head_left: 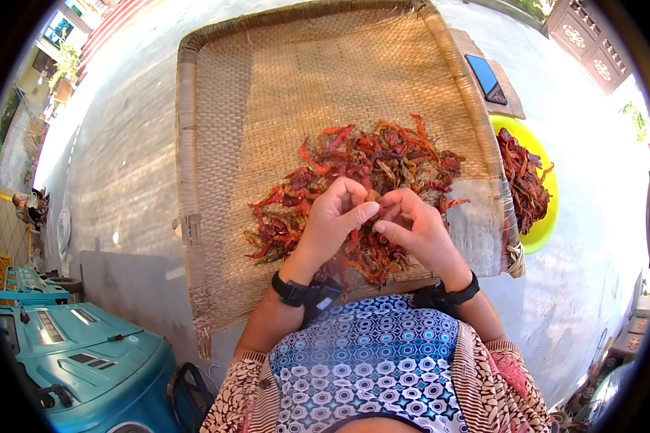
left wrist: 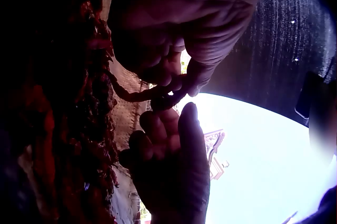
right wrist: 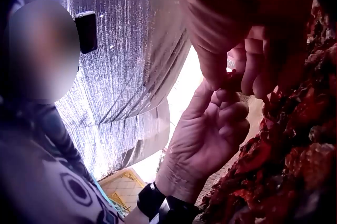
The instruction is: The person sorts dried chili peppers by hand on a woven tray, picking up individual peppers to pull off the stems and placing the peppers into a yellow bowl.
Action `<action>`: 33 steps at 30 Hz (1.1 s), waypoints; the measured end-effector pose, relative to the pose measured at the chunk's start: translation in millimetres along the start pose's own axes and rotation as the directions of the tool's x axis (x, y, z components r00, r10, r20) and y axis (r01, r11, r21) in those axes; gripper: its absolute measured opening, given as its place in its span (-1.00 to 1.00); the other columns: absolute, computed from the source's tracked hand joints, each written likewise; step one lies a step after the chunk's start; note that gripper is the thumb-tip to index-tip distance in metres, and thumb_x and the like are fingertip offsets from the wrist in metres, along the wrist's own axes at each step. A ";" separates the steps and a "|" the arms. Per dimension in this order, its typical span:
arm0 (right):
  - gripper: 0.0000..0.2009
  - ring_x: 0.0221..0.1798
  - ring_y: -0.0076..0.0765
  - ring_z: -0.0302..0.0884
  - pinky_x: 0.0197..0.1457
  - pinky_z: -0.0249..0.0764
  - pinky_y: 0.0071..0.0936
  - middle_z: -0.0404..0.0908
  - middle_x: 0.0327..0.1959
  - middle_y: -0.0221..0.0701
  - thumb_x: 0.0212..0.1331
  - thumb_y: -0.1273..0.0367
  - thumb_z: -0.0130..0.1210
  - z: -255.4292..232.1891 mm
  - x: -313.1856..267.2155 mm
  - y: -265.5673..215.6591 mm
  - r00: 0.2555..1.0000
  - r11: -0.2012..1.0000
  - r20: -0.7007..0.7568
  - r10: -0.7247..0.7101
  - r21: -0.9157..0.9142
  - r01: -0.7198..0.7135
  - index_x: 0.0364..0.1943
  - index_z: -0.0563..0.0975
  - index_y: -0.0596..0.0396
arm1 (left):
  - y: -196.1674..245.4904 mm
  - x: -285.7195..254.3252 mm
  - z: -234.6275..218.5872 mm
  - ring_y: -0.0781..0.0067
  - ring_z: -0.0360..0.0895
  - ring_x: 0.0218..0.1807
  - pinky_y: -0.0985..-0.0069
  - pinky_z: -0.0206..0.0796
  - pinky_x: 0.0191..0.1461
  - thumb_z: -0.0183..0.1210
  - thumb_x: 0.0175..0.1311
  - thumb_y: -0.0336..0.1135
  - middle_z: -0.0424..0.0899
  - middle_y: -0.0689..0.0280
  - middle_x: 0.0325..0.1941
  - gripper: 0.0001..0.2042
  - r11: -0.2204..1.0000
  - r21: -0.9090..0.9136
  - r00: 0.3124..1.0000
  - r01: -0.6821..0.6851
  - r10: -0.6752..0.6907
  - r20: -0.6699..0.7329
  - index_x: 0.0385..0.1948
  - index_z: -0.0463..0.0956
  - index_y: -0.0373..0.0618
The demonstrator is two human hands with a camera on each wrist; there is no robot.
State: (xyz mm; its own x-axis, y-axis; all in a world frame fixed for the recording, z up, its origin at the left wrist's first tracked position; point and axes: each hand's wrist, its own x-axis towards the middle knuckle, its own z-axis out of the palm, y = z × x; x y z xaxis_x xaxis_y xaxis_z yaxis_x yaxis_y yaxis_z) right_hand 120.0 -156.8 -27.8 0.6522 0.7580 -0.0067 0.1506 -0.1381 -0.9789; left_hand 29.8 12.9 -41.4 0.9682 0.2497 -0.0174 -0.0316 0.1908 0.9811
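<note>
Dried red chillies point(head_left: 318, 169) lie heaped on a woven tray point(head_left: 282, 94) in front of the person. Above the heap, the left hand point(head_left: 332, 220) and right hand point(head_left: 420, 234) meet fingertip to fingertip. Between them they pinch a small dried chilli, mostly covered by the fingers in the head view. The left wrist view shows a thin curved chilli point(left wrist: 131, 95) reaching out from the pinch, with the left hand point(left wrist: 179, 24) above and the right hand point(left wrist: 171, 166) below. In the right wrist view, the left hand point(right wrist: 205, 129) and right hand point(right wrist: 247, 24) close on a dark red piece.
A yellow basin point(head_left: 544, 151) of dark red chillies point(head_left: 523, 187) stands right of the tray. Behind it a phone point(head_left: 485, 78) lies on a flat board point(head_left: 509, 101). A teal vehicle point(head_left: 87, 361) is at the lower left. The tray has a raised rim.
</note>
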 end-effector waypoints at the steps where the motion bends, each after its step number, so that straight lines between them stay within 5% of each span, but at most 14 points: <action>1: -0.75 -0.43 -0.62 0.51 -0.38 0.43 -0.59 0.59 -0.47 -0.46 0.19 0.36 0.25 2.0 0.7 2.1 1.000 0.999 -0.025 -0.018 -0.047 0.017 -0.14 0.49 0.16 | 4.6 0.0 -0.2 0.79 0.36 -0.46 0.78 0.23 -0.41 0.20 0.34 -0.33 0.47 0.52 -0.42 -0.85 0.999 0.008 0.999 0.037 -0.037 0.008 -0.28 0.39 -0.08; 5: -0.81 -0.43 -0.64 0.52 -0.38 0.44 -0.62 0.60 -0.48 -0.47 0.19 0.36 0.26 -0.4 -1.9 0.2 0.999 0.983 -0.029 0.013 -0.185 -0.018 -0.22 0.52 0.12 | 1.4 -0.2 1.3 0.79 0.36 -0.47 0.76 0.23 -0.44 0.18 0.37 -0.27 0.48 0.51 -0.44 -0.84 0.998 -0.004 0.998 0.058 -0.058 -0.004 -0.28 0.39 -0.08; 11: -0.84 -0.51 -0.65 0.46 -0.41 0.40 -0.72 0.58 -0.44 -0.49 0.33 0.34 0.11 -3.8 -5.0 4.2 0.987 0.946 0.014 0.157 0.286 -0.155 -0.19 0.50 0.15 | 3.9 -0.3 -0.8 0.79 0.37 -0.50 0.79 0.18 -0.47 0.15 0.40 -0.22 0.53 0.48 -0.43 -0.85 0.986 -0.088 0.990 0.138 -0.140 -0.011 -0.28 0.43 -0.04; 16: -0.77 -0.52 -0.60 0.44 -0.42 0.36 -0.68 0.55 -0.45 -0.49 0.43 0.24 -0.02 -40.8 -8.3 16.0 0.970 0.863 -0.194 0.148 0.504 -0.031 -0.16 0.51 0.12 | -1.9 2.2 -5.8 0.77 0.37 -0.51 0.77 0.16 -0.48 0.12 0.41 -0.18 0.56 0.48 -0.44 -0.86 0.994 -0.091 0.996 0.059 -0.065 -0.066 -0.26 0.46 0.01; 17: -0.76 -0.51 -0.60 0.43 -0.41 0.37 -0.67 0.55 -0.43 -0.49 0.44 0.23 -0.04 -55.1 -8.5 23.2 0.959 0.830 -0.259 0.118 0.556 0.048 -0.15 0.51 0.12 | -2.5 2.2 -6.3 0.77 0.37 -0.51 0.77 0.16 -0.48 0.12 0.41 -0.18 0.57 0.48 -0.43 -0.86 0.994 -0.096 0.995 0.057 -0.064 -0.073 -0.26 0.46 0.01; 20: -0.72 -0.48 -0.60 0.42 -0.40 0.38 -0.65 0.56 -0.38 -0.47 0.45 0.21 -0.08 -94.8 -12.3 30.0 0.921 0.382 -0.374 0.109 0.871 0.309 -0.08 0.51 0.13 | -2.3 2.4 -4.4 0.78 0.37 -0.51 0.76 0.16 -0.48 0.12 0.42 -0.19 0.57 0.48 -0.42 -0.87 0.987 -0.140 0.994 0.079 -0.089 -0.068 -0.26 0.46 0.01; 23: -0.67 -0.45 -0.59 0.40 -0.39 0.39 -0.63 0.56 -0.34 -0.46 0.47 0.18 -0.13 -97.7 -16.0 23.5 0.941 0.395 -0.306 0.146 0.890 0.228 0.03 0.49 0.15 | -1.2 1.3 -3.2 0.77 0.37 -0.51 0.77 0.17 -0.48 0.11 0.42 -0.19 0.58 0.48 -0.40 -0.88 0.975 -0.215 0.997 0.063 -0.072 -0.032 -0.25 0.46 0.02; 26: -0.68 -0.45 -0.60 0.40 -0.37 0.41 -0.63 0.55 -0.34 -0.45 0.43 0.23 -0.04 -63.3 -16.0 22.5 0.974 0.785 -0.205 0.095 0.618 0.053 0.09 0.46 0.14 | 1.9 -0.1 -3.1 0.76 0.37 -0.51 0.76 0.17 -0.48 0.11 0.42 -0.18 0.58 0.47 -0.39 -0.88 0.962 -0.259 0.994 0.087 -0.100 -0.035 -0.24 0.47 0.04; 28: -0.68 -0.44 -0.63 0.40 -0.36 0.41 -0.64 0.56 -0.32 -0.45 0.38 0.28 0.03 -41.8 -13.4 16.0 0.997 0.892 -0.066 0.046 0.452 -0.011 0.11 0.44 0.14 | 0.2 0.6 -3.8 0.75 0.37 -0.51 0.77 0.17 -0.48 0.11 0.42 -0.18 0.58 0.47 -0.40 -0.88 0.969 -0.236 0.996 0.076 -0.084 -0.026 -0.23 0.47 0.04; 30: -0.66 -0.43 -0.69 0.42 -0.35 0.40 -0.68 0.57 -0.34 -0.47 0.29 0.36 0.15 -23.1 -8.8 0.4 0.991 0.945 0.030 0.131 0.300 -0.134 0.12 0.44 0.12 | -1.4 0.6 -3.7 0.74 0.37 -0.51 0.77 0.17 -0.48 0.11 0.42 -0.18 0.58 0.46 -0.40 -0.88 0.970 -0.225 0.995 0.091 -0.099 -0.027 -0.22 0.47 0.04; 33: -0.74 -0.46 -0.73 0.41 -0.40 0.37 -0.70 0.53 -0.44 -0.56 0.31 0.33 0.14 -8.8 -5.1 2.9 0.992 0.986 0.040 0.122 0.113 -0.126 0.01 0.52 0.11 | -1.1 0.4 -4.4 0.73 0.37 -0.51 0.76 0.17 -0.48 0.11 0.42 -0.18 0.58 0.46 -0.41 -0.88 0.954 -0.282 0.993 0.101 -0.113 -0.024 -0.22 0.47 0.03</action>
State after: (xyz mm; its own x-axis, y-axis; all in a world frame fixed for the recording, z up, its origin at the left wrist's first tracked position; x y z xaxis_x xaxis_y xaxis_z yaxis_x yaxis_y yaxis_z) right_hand 123.6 -166.7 -28.8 0.6352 0.7605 -0.1346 -0.0175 -0.1601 -0.9869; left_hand 29.1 17.0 -43.3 0.9592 0.2497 -0.1326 -0.0020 0.4748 0.8801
